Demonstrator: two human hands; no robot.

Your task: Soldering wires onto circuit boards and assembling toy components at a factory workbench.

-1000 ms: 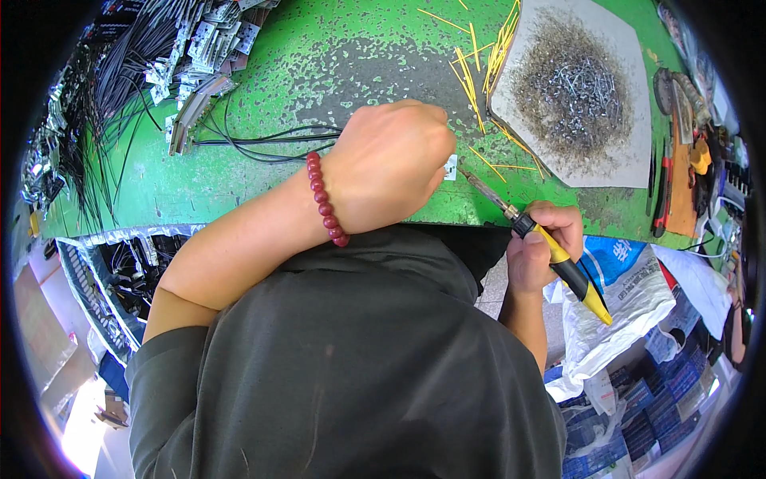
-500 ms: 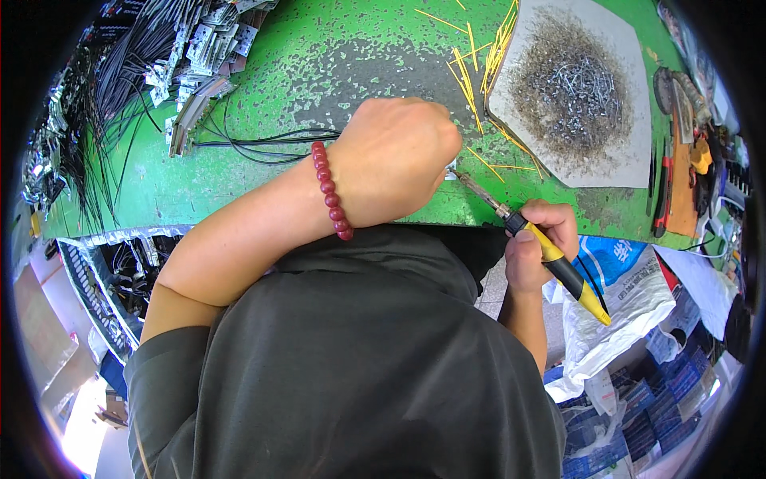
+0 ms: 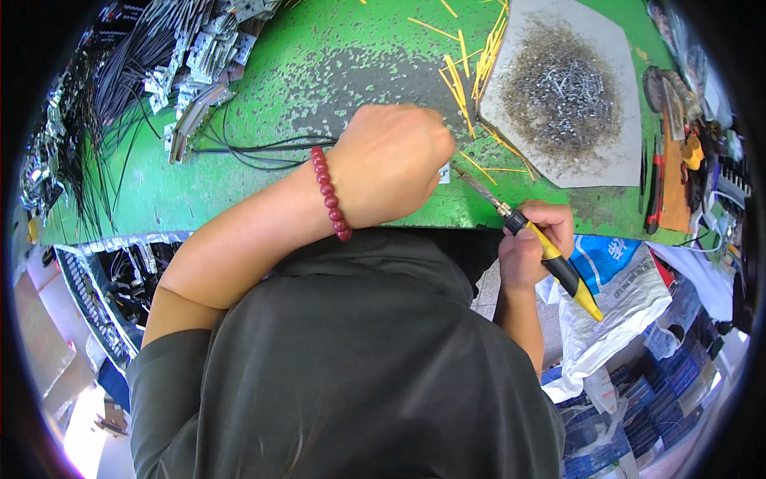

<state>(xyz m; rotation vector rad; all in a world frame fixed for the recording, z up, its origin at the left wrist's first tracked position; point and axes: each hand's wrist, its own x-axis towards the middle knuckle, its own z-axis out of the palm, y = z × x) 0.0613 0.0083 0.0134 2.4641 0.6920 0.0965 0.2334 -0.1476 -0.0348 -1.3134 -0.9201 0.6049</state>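
My right hand is closed around a yellow-and-black soldering iron. Its metal shaft slants up and left, with the tip close to my left hand. That hand is curled over the green bench, back upward, with its fingertips hidden beneath. A small pale plate with a dark mark pokes out at its finger side. Thin black wires run along the bench and disappear under my left wrist, which wears a dark red bead bracelet.
Metal parts with black wires are heaped at the far left. Yellow sticks lie beside a grey board bearing a pile of metal bits. Hand tools line the right end. White bags hang below the bench edge.
More of the pale plate shows beside my left hand. The iron and both hands keep nearly the same pose, while the whole view has shifted slightly.
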